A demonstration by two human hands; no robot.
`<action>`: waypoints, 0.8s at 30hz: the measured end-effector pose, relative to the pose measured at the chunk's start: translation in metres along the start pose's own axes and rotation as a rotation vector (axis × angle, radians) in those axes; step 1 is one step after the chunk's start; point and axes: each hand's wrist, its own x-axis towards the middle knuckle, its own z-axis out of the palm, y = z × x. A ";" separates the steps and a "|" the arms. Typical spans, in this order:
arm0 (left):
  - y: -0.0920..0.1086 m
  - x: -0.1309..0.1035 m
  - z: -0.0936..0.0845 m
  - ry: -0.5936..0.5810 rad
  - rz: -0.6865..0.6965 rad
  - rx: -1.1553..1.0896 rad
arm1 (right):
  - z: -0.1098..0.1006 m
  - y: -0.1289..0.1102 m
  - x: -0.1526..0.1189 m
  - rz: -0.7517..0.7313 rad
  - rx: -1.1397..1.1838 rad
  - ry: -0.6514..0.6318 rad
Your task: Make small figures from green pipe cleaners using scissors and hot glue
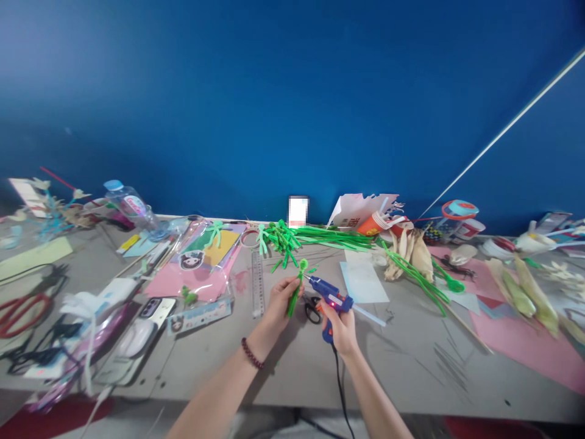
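My left hand [282,300] is closed round a green pipe-cleaner stem [294,300], held upright with a small round green top. A blue glue gun [328,294] is in my right hand [340,323], its fingers wrapped round the handle and a small red light showing on its body. The gun's metal nozzle points left at the stem just under the round top; whether they touch I cannot tell. Behind the hands lies a bunch of green pipe-cleaner pieces [281,239]. Black-handled scissors [313,311] rest on the table between my hands, partly hidden.
A clear ruler [258,283] and a phone [137,341] lie to the left, with red scissors [22,314] beyond. White paper [365,277], corn husks [411,256] and a red cup [372,224] are to the right. The glue gun's black cord [339,384] hangs over the front edge.
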 end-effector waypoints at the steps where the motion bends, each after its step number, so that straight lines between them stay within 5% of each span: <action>1: 0.000 0.000 0.000 -0.003 0.002 0.003 | 0.000 0.000 0.000 -0.004 0.001 0.005; 12: 0.005 -0.002 0.003 0.067 -0.078 -0.090 | 0.000 0.000 0.000 -0.039 -0.064 0.071; 24: -0.001 0.001 0.001 0.051 -0.015 -0.017 | 0.002 -0.003 0.000 -0.030 -0.012 0.009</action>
